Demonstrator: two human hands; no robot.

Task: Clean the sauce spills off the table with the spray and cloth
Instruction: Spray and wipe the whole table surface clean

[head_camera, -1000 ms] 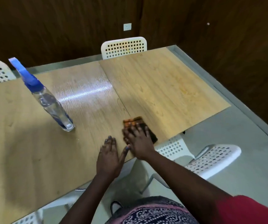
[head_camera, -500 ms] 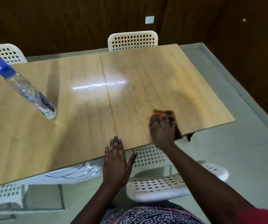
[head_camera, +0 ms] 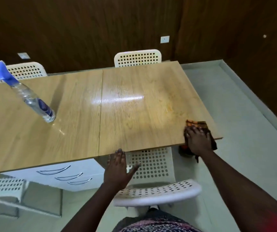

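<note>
**Wiping toward the right-hand near corner**

The right hand [head_camera: 198,139] lies with spread fingers on a dark orange-patterned cloth [head_camera: 201,126], pressing it flat onto the tabletop [head_camera: 134,114] at the near right corner; part of the cloth hangs over the near edge. The left hand [head_camera: 118,166] is relaxed with fingers apart and holds nothing, its fingertips just at the near edge of the tabletop.

A faint yellowish-orange sauce smear [head_camera: 172,106] shows beyond the cloth, toward the far side, so the wipe looks unfinished. To do this step well, I judge the cloth should be drawn back onto the board, with no part left trailing off the edge, and pressed with the whole palm, working over the smear in overlapping strokes toward one edge so residue is gathered and not spread. Folding to a fresh face would help if it streaks. The left hand could brace the board's edge.

The spray bottle [head_camera: 32,99] stands well apart, on the left part of the tabletop, base down. In this wide-angle view its long axis runs from its base up and to the left, blue trigger head [head_camera: 3,72] at the far top. Which way the nozzle points I cannot tell.
</note>
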